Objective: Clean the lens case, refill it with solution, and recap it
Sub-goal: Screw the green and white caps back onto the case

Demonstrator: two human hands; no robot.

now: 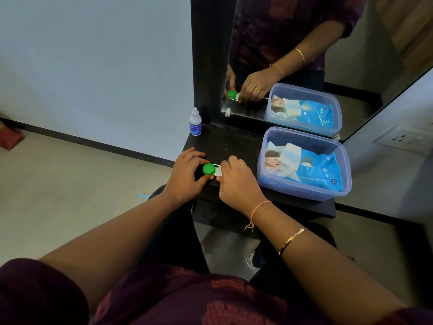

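A white lens case (218,171) with a green cap (208,169) on its left well lies near the front left corner of the black shelf (234,146). My left hand (187,174) curls around the green cap, thumb under it. My right hand (236,181) covers the case's right half, so that side and its cap are hidden. A small white solution bottle (195,123) with a blue label stands upright at the shelf's back left corner, apart from both hands.
A translucent blue tub (304,193) holding a pack of wet wipes (316,170) fills the shelf's right side. A mirror (304,55) in a black frame rises behind the shelf and reflects the hands and tub. The floor drops away left of the shelf.
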